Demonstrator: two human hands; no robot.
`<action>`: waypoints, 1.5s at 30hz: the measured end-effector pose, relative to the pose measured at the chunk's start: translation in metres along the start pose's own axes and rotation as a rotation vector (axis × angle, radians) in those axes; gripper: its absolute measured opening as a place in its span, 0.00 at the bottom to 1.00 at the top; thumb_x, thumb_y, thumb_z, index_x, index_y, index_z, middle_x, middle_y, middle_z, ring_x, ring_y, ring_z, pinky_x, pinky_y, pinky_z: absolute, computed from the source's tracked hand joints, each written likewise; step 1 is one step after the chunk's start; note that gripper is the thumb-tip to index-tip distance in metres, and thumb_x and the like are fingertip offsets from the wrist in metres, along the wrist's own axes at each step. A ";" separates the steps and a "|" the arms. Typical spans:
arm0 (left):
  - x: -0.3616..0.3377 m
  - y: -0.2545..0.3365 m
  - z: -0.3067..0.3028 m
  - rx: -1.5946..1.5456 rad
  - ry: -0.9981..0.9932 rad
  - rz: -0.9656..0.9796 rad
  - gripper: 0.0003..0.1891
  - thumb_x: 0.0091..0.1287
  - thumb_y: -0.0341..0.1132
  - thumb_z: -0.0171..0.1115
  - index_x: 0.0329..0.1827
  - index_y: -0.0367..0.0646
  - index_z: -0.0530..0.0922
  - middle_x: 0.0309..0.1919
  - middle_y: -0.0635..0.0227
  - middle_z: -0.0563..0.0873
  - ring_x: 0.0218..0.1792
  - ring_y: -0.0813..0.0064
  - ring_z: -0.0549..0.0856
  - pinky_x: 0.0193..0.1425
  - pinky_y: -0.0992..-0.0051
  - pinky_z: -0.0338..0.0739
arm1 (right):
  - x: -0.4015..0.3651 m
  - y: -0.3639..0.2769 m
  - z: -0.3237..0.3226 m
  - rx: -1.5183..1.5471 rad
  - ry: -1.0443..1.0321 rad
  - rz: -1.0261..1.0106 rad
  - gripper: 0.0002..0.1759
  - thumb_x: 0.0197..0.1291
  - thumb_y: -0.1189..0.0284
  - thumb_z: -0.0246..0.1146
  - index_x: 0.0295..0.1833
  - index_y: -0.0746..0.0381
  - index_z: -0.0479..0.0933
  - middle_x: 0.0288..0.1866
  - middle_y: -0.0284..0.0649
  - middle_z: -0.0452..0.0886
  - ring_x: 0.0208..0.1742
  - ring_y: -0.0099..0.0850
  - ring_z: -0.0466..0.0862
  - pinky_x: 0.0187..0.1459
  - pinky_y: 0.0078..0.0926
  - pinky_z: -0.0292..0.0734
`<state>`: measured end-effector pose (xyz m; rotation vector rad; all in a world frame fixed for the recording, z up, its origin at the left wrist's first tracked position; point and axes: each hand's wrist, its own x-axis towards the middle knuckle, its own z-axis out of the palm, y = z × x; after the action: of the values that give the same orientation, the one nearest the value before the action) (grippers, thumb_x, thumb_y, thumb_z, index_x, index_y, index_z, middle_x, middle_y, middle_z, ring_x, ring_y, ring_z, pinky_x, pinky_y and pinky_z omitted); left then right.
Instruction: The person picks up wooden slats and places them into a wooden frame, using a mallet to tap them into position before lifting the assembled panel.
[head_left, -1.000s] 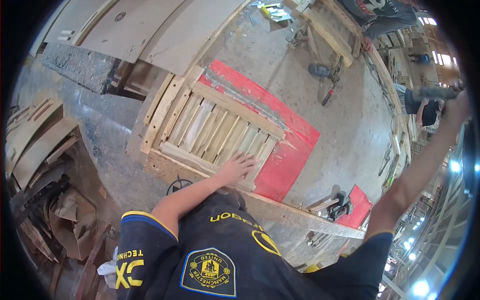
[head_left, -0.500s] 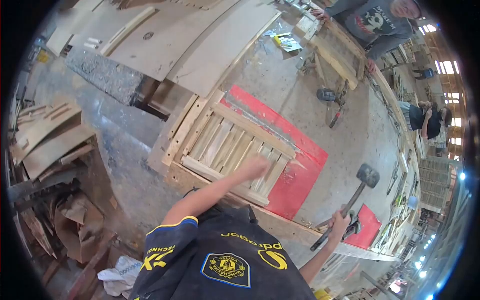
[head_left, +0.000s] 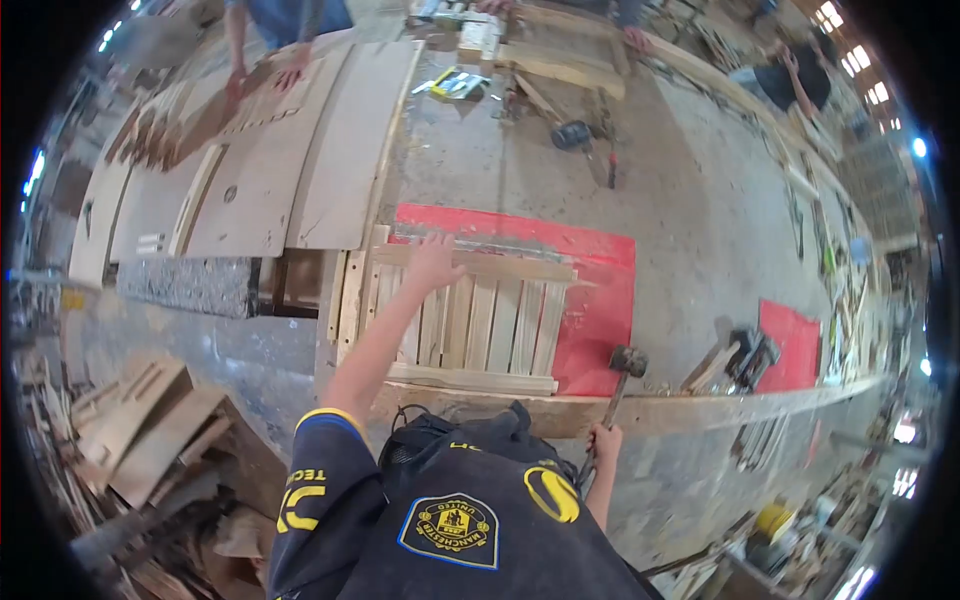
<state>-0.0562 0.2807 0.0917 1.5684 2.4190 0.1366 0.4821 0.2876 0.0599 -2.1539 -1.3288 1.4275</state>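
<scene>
A slatted wooden frame [head_left: 470, 379] lies on the bench, partly over a red sheet [head_left: 600, 300]. Above its far rail, near the left end, is my left hand [head_left: 433, 263], its fingers somewhat apart and nothing visible in them; whether it touches the rail is unclear. My right hand [head_left: 604, 441] is closed round the handle of a mallet [head_left: 628, 361], whose dark head is up beside the frame's near right corner, over the bench edge.
Flat boards [head_left: 340, 150] lie at the left, where a person's hands [head_left: 290, 78] are at work. Another mallet [head_left: 571, 135] and a clamp [head_left: 612, 165] lie farther back. Dark tools [head_left: 752, 358] are on the right, near a second red piece [head_left: 790, 345]. Scrap wood [head_left: 130, 430] is piled at lower left.
The view has turned left. My left hand has moved from the slats to the far rail and its fingers have opened. My right hand and the mallet have come closer to the frame.
</scene>
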 end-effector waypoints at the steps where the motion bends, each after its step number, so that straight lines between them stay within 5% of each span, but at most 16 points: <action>1: -0.007 0.000 -0.019 0.007 0.042 0.068 0.31 0.57 0.59 0.62 0.50 0.38 0.79 0.50 0.56 0.81 0.58 0.57 0.76 0.64 0.55 0.65 | 0.014 0.017 -0.002 -0.181 0.063 -0.075 0.10 0.52 0.72 0.63 0.37 0.67 0.74 0.20 0.40 0.75 0.20 0.37 0.79 0.22 0.34 0.75; 5: -0.045 -0.010 -0.111 -0.210 -0.225 0.193 0.30 0.54 0.63 0.67 0.27 0.39 0.78 0.22 0.57 0.80 0.30 0.60 0.81 0.34 0.63 0.72 | -0.027 -0.054 -0.010 -0.836 0.423 -0.084 0.25 0.48 0.66 0.70 0.50 0.68 0.76 0.54 0.54 0.79 0.57 0.51 0.77 0.58 0.48 0.72; 7: -0.074 0.000 -0.147 -0.195 -0.361 0.132 0.31 0.55 0.64 0.67 0.29 0.38 0.79 0.22 0.55 0.80 0.27 0.58 0.81 0.32 0.63 0.72 | -0.018 -0.085 -0.014 -0.523 0.221 -0.328 0.34 0.47 0.64 0.72 0.59 0.67 0.72 0.66 0.54 0.72 0.65 0.50 0.72 0.61 0.46 0.70; 9: -0.098 0.012 -0.171 -0.096 -0.557 -0.014 0.30 0.57 0.63 0.66 0.37 0.39 0.82 0.29 0.53 0.84 0.33 0.53 0.84 0.36 0.61 0.75 | -0.006 -0.109 0.012 -0.248 -0.018 -0.688 0.37 0.48 0.62 0.73 0.62 0.68 0.71 0.65 0.53 0.73 0.63 0.45 0.74 0.59 0.42 0.71; 13: -0.110 0.008 -0.151 -0.217 -0.343 -0.013 0.24 0.59 0.54 0.69 0.39 0.39 0.81 0.29 0.54 0.84 0.34 0.54 0.84 0.39 0.60 0.75 | 0.005 -0.134 0.100 0.334 -0.523 -0.517 0.24 0.60 0.59 0.69 0.53 0.66 0.77 0.48 0.38 0.81 0.48 0.25 0.77 0.49 0.28 0.72; 14: -0.112 0.018 -0.150 -0.110 -0.002 0.078 0.20 0.59 0.50 0.69 0.39 0.40 0.81 0.31 0.55 0.84 0.36 0.54 0.84 0.40 0.60 0.75 | 0.011 -0.132 0.121 0.433 -0.617 -0.460 0.21 0.63 0.59 0.67 0.50 0.65 0.79 0.42 0.34 0.82 0.43 0.21 0.77 0.45 0.24 0.72; 16: -0.123 0.044 -0.140 0.103 0.671 0.264 0.14 0.59 0.43 0.70 0.38 0.43 0.81 0.33 0.57 0.84 0.38 0.55 0.83 0.41 0.60 0.75 | 0.015 -0.131 0.147 0.666 -0.551 -0.400 0.18 0.66 0.57 0.64 0.45 0.63 0.80 0.33 0.27 0.77 0.34 0.16 0.72 0.37 0.19 0.67; 19: -0.162 0.055 -0.089 -0.341 0.407 -0.086 0.12 0.61 0.39 0.66 0.43 0.42 0.83 0.35 0.56 0.85 0.40 0.53 0.84 0.45 0.58 0.77 | 0.019 -0.140 0.160 0.807 -0.468 -0.387 0.19 0.69 0.55 0.61 0.38 0.61 0.79 0.25 0.21 0.68 0.26 0.12 0.63 0.28 0.16 0.56; 21: -0.161 0.074 -0.066 -0.238 -0.178 -0.282 0.20 0.64 0.46 0.61 0.46 0.36 0.82 0.35 0.49 0.87 0.39 0.48 0.86 0.43 0.56 0.78 | 0.018 -0.138 0.158 0.774 -0.427 -0.407 0.20 0.70 0.55 0.60 0.35 0.61 0.78 0.23 0.19 0.63 0.25 0.11 0.59 0.26 0.16 0.51; 24: -0.159 0.089 -0.023 -0.093 -0.130 -0.370 0.21 0.67 0.49 0.59 0.37 0.35 0.80 0.28 0.50 0.86 0.35 0.46 0.86 0.41 0.54 0.78 | 0.008 -0.140 0.153 0.712 -0.379 -0.424 0.21 0.70 0.53 0.60 0.33 0.61 0.77 0.23 0.19 0.60 0.25 0.12 0.57 0.26 0.18 0.47; 30: -0.138 0.105 -0.032 -0.231 0.128 -0.217 0.18 0.69 0.47 0.57 0.47 0.39 0.78 0.32 0.46 0.85 0.34 0.45 0.85 0.35 0.51 0.78 | -0.017 -0.177 0.090 0.714 -0.178 -0.527 0.23 0.69 0.53 0.61 0.33 0.64 0.77 0.25 0.21 0.65 0.28 0.13 0.61 0.27 0.18 0.53; 35: -0.086 0.159 -0.051 -0.407 0.276 0.202 0.09 0.67 0.35 0.59 0.34 0.39 0.75 0.26 0.49 0.81 0.27 0.46 0.82 0.30 0.54 0.75 | -0.043 -0.185 0.019 0.902 0.081 -0.320 0.22 0.69 0.55 0.61 0.37 0.65 0.80 0.30 0.26 0.76 0.30 0.16 0.72 0.33 0.18 0.69; 38: -0.068 0.201 -0.073 -0.425 0.118 0.420 0.09 0.63 0.33 0.61 0.28 0.38 0.73 0.24 0.53 0.80 0.25 0.49 0.81 0.29 0.56 0.75 | -0.041 -0.156 -0.016 1.061 0.295 -0.232 0.27 0.68 0.50 0.61 0.51 0.67 0.80 0.46 0.35 0.83 0.45 0.24 0.80 0.48 0.24 0.74; 39: -0.065 0.216 -0.084 -0.431 0.059 0.511 0.09 0.63 0.33 0.61 0.28 0.38 0.73 0.23 0.54 0.80 0.25 0.49 0.81 0.29 0.57 0.75 | -0.052 -0.160 -0.030 1.157 0.404 -0.200 0.24 0.69 0.56 0.62 0.50 0.70 0.79 0.40 0.33 0.82 0.37 0.24 0.81 0.39 0.24 0.77; 41: -0.068 0.242 -0.101 -0.481 -0.070 0.615 0.10 0.61 0.34 0.62 0.28 0.37 0.74 0.22 0.55 0.80 0.25 0.51 0.82 0.28 0.58 0.74 | -0.062 -0.144 -0.055 1.252 0.498 -0.128 0.32 0.70 0.52 0.59 0.64 0.69 0.71 0.58 0.42 0.79 0.54 0.33 0.80 0.55 0.33 0.76; 45: -0.086 0.239 -0.114 -0.585 -0.212 0.468 0.09 0.61 0.36 0.62 0.31 0.37 0.77 0.21 0.53 0.80 0.24 0.51 0.82 0.29 0.59 0.74 | -0.057 -0.086 -0.099 1.220 0.585 0.023 0.45 0.69 0.38 0.45 0.79 0.58 0.53 0.79 0.44 0.56 0.76 0.45 0.61 0.73 0.51 0.56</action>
<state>0.1580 0.3088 0.2670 1.7041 1.6077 0.6588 0.5097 0.3177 0.1962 -1.4784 -0.0897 1.0063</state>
